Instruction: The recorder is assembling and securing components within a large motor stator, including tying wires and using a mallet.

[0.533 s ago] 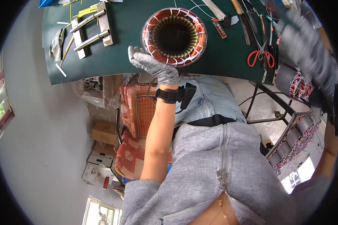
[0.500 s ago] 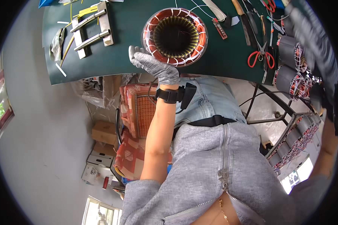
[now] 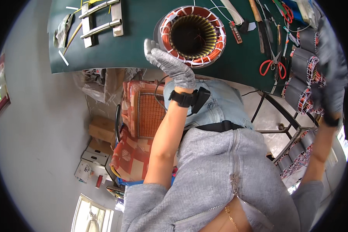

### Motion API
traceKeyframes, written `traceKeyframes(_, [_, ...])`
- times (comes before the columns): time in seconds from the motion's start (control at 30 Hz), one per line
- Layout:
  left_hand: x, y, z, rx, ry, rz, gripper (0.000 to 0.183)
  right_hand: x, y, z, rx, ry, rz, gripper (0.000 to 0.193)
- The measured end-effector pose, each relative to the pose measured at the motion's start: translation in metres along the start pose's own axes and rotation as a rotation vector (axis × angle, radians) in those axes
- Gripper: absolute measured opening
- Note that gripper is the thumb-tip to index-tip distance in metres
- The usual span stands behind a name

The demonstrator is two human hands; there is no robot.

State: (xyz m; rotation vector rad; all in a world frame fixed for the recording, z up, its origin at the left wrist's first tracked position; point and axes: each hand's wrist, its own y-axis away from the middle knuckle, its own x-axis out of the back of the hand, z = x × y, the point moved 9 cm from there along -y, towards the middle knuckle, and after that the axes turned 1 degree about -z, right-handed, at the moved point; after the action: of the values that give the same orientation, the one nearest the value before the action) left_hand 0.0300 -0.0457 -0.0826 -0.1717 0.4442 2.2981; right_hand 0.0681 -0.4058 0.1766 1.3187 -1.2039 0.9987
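Note:
A motor stator (image 3: 219,36) with orange windings, white lacing and yellow slot liners stands near the table's front edge, its open bore facing up and leaning slightly to the right. My left hand (image 3: 172,67), in a grey glove, rests against its near left side, fingers stretched out and cupped along the rim. At the far right, my gloved right hand (image 3: 331,73) is smeared by motion. It is beside several more dark stators (image 3: 297,94) with red and white windings; its fingers cannot be made out, nor whether it holds anything.
Red-handled scissors (image 3: 273,66), a wooden-handled tool (image 3: 255,11) and a small red-and-white item (image 3: 235,32) lie right of the stator. A metal bracket with two bars (image 3: 101,29) sits on the left of the green table (image 3: 116,58). A patterned chair (image 3: 133,154) stands below.
The whole view has shifted a little. The stator now leans to the right, showing more of its left outer side. My right hand has moved in blur beside the other stators.

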Motion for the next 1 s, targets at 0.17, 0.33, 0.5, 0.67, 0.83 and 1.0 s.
traceKeyframes(0.17, [0.023,-0.022,0.018,-0.005,-0.060,0.088,0.043,-0.090,0.083,-0.146,1.016,0.431,-0.219,0.051])
traceKeyframes(0.33, [0.040,-0.015,0.027,-0.100,-0.168,0.089,0.045,-0.045,-0.034,-0.067,0.469,-0.475,-0.355,0.017])
traceKeyframes(0.5, [0.021,-0.026,0.032,-0.091,-0.082,0.086,0.044,-0.103,0.036,-0.088,0.221,-1.015,-0.363,0.045])
traceKeyframes(0.67, [0.013,-0.014,0.056,-0.357,-0.372,-0.083,0.043,-0.068,0.010,-0.070,0.248,-0.319,-0.607,0.049])
traceKeyframes(0.83, [0.018,0.000,0.028,-0.075,-0.053,0.076,0.047,-0.041,0.009,-0.090,0.390,-0.218,0.014,0.039])
traceKeyframes(1.0, [0.017,-0.035,0.036,-0.085,-0.114,-0.030,0.044,-0.119,0.083,-0.110,0.705,-0.032,-0.357,0.034])
